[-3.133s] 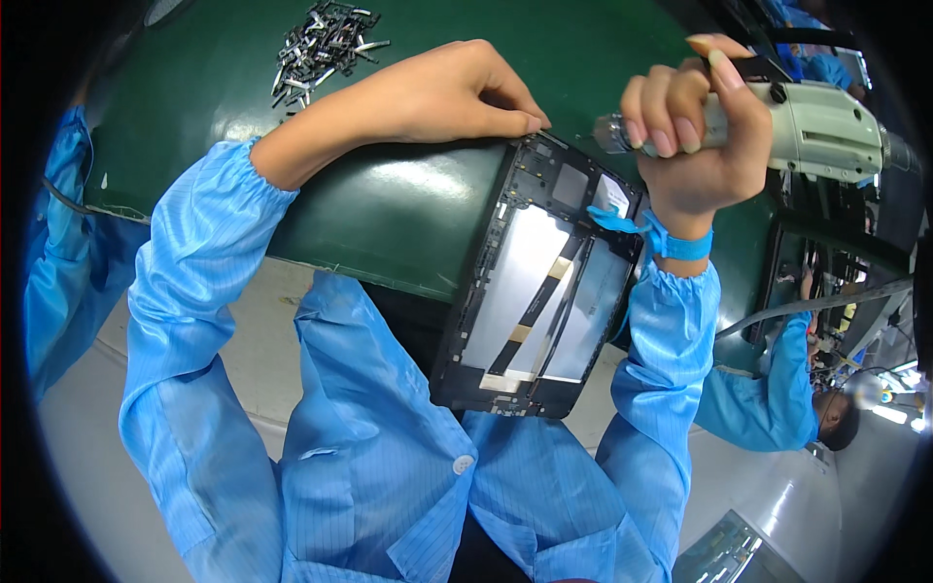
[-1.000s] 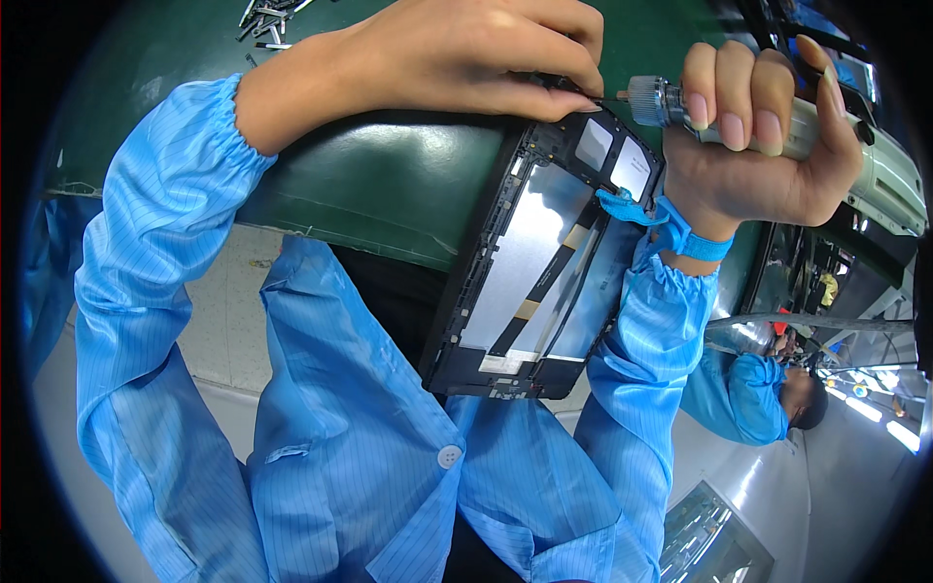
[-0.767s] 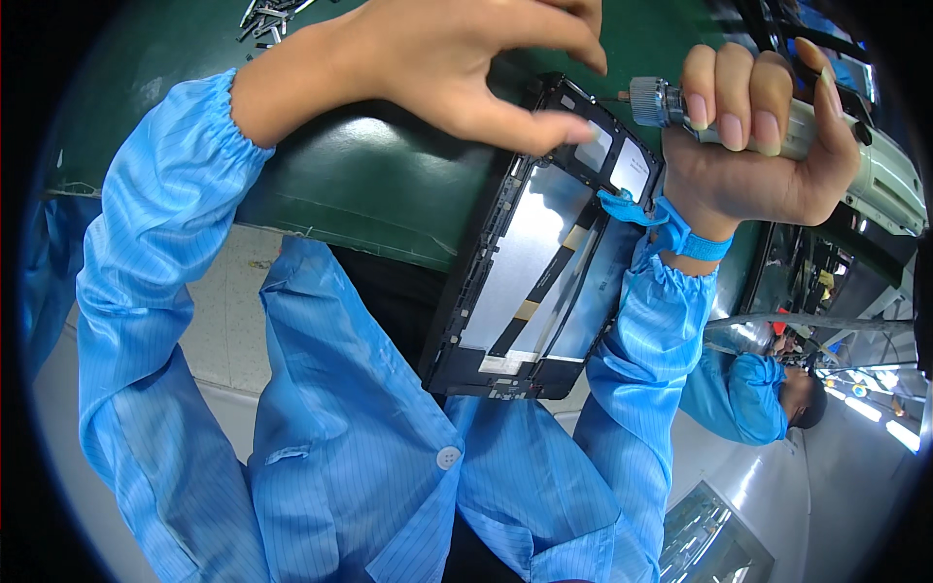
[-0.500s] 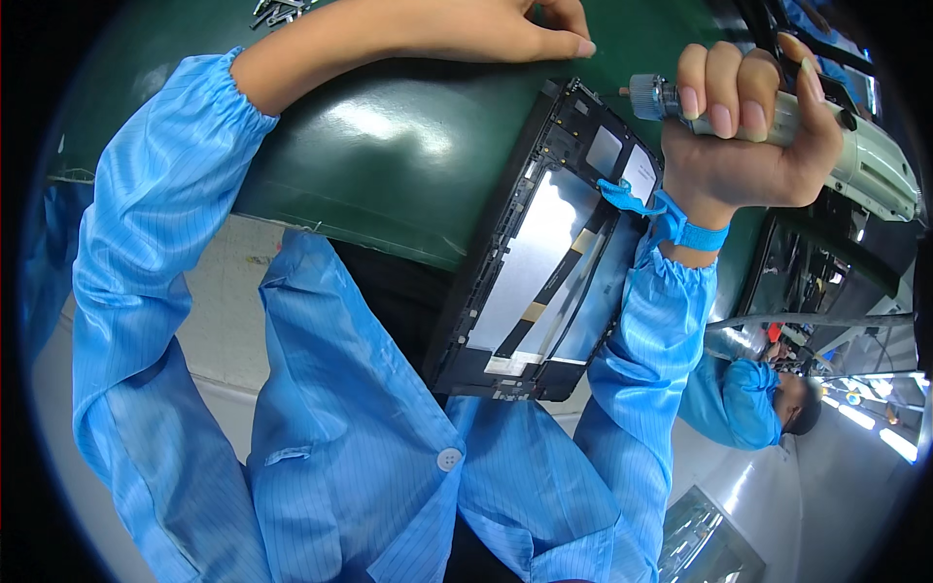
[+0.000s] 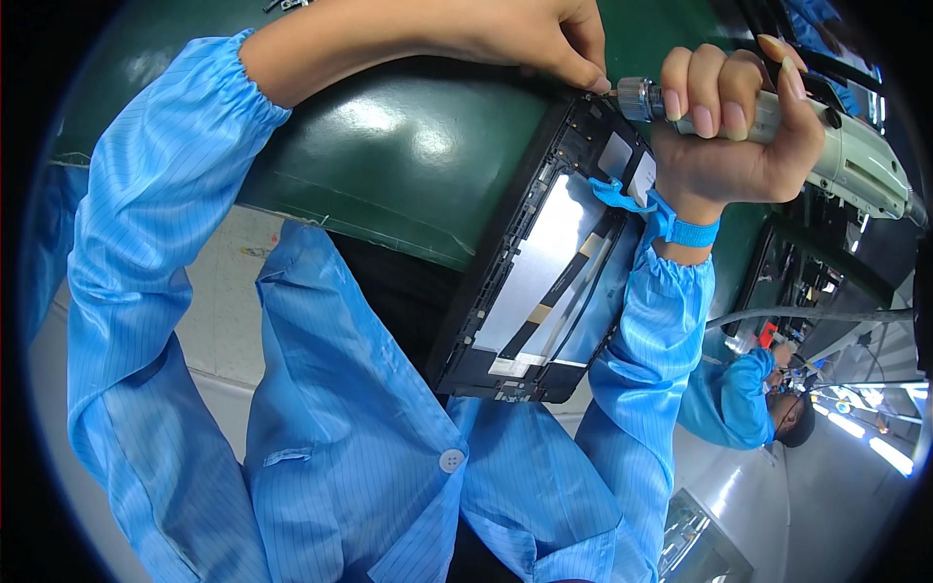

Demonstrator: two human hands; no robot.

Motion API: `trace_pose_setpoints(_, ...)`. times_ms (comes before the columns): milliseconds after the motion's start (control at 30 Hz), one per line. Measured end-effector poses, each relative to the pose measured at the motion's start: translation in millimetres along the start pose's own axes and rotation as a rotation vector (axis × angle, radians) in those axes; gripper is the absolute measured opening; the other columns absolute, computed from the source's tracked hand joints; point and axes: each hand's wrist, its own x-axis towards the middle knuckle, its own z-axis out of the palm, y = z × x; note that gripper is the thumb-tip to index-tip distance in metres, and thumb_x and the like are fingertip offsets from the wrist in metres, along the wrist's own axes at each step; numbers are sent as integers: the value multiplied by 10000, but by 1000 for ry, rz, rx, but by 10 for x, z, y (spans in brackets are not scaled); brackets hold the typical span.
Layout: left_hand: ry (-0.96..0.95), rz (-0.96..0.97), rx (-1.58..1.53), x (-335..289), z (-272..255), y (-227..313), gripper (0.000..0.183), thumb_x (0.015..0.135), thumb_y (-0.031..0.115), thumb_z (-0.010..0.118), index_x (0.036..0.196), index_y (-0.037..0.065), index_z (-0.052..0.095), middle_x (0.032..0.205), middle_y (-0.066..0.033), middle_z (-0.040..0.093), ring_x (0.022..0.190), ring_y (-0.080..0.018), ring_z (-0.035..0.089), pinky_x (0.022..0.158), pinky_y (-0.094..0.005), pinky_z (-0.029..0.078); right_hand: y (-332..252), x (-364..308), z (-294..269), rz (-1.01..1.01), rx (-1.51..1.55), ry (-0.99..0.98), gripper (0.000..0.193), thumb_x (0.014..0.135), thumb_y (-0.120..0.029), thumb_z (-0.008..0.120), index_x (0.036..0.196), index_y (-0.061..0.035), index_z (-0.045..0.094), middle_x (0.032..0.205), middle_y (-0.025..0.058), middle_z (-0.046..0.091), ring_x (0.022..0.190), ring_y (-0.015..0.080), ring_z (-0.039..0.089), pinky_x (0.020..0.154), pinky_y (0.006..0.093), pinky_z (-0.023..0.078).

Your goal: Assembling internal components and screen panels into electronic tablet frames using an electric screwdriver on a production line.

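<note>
My right hand is wrapped round a pale grey-green electric screwdriver with a knurled metal collar, its tip pointing left. Thumb and fingers of my left hand come together right at that tip, over the far edge of an opened flat device. Whatever lies between those fingertips is too small to make out. The device is a black frame with a silver plate and a dark flat cable taped across it. It lies tilted at the table edge, its near end overhanging. A blue wrist strap circles my right wrist and partly covers it.
Under my arms is a green glossy table. Small metal parts lie at its far left. On the right, a grey cable runs past dark equipment. Further right, another person in a blue sleeve is at work.
My left hand has moved right and nearer, down to the screwdriver's tip. The screwdriver in my right hand has shifted slightly left, so tip and fingertips now meet over the device's far edge.
</note>
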Motion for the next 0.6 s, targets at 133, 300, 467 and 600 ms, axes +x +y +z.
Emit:
trace_pose_setpoints(133, 14, 19, 2, 13, 13, -8, 253, 859, 192, 691, 926, -49, 727, 753, -170, 714, 630, -198, 653, 620, -325, 509, -5, 9, 0, -9, -18, 5, 350, 904, -303, 441, 1004, -21, 622, 510, -49, 330, 406, 79, 323, 429, 276, 343)
trace_pose_setpoints(300, 18, 8, 9, 12, 18, -12, 254, 857, 193, 692, 917, -52, 725, 756, -175, 713, 632, -203, 655, 625, -328, 511, -12, -3, -17, 3, -23, 13, 343, 902, -304, 446, 1000, -28, 624, 507, -48, 335, 403, 78, 324, 428, 274, 342)
trace_pose_setpoints(467, 20, -18, 6, 2, 4, 19, 254, 848, 191, 688, 904, -54, 725, 743, -178, 706, 622, -207, 648, 618, -336, 504, -31, 8, 21, 9, -41, 29, 338, 905, -296, 451, 1006, -18, 614, 505, -47, 323, 401, 79, 322, 429, 277, 343)
trace_pose_setpoints(600, 19, 26, -6, 20, 4, -19, 260, 841, 191, 683, 904, -58, 722, 731, -180, 701, 614, -206, 642, 611, -336, 500, -63, 10, 187, 47, -104, 80, 332, 922, -285, 447, 1014, -10, 609, 505, -47, 298, 403, 81, 315, 436, 279, 347)
